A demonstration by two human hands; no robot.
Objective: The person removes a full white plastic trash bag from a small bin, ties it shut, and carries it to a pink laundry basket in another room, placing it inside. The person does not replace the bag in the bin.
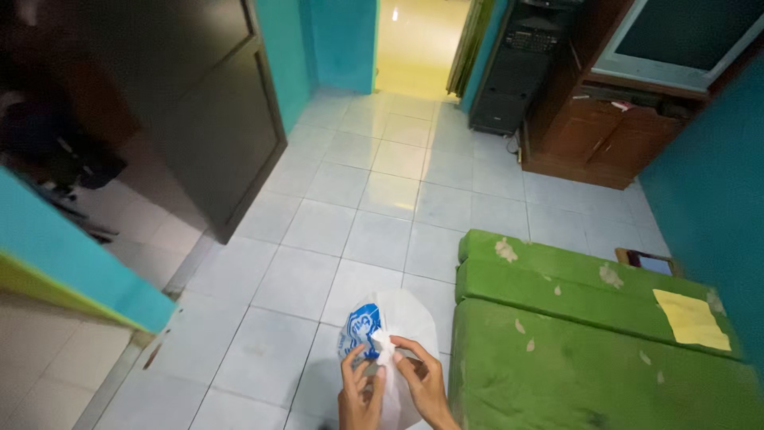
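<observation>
A translucent white plastic bag [398,318] with a blue print hangs in front of me at the bottom centre, over the white tiled floor. My left hand [360,390] pinches the bag's lower edge by the blue print. My right hand [422,378] grips the same bunched part of the bag from the right, fingertips touching the left hand's. Both wrists run out of the frame at the bottom.
A worn green mattress or sofa cushion [589,342] lies right of the hands with a yellow paper [691,318] on it. A dark open door [215,119] stands left, a wooden cabinet [605,135] and black speaker [517,72] at the back right, a lit doorway [418,44] ahead.
</observation>
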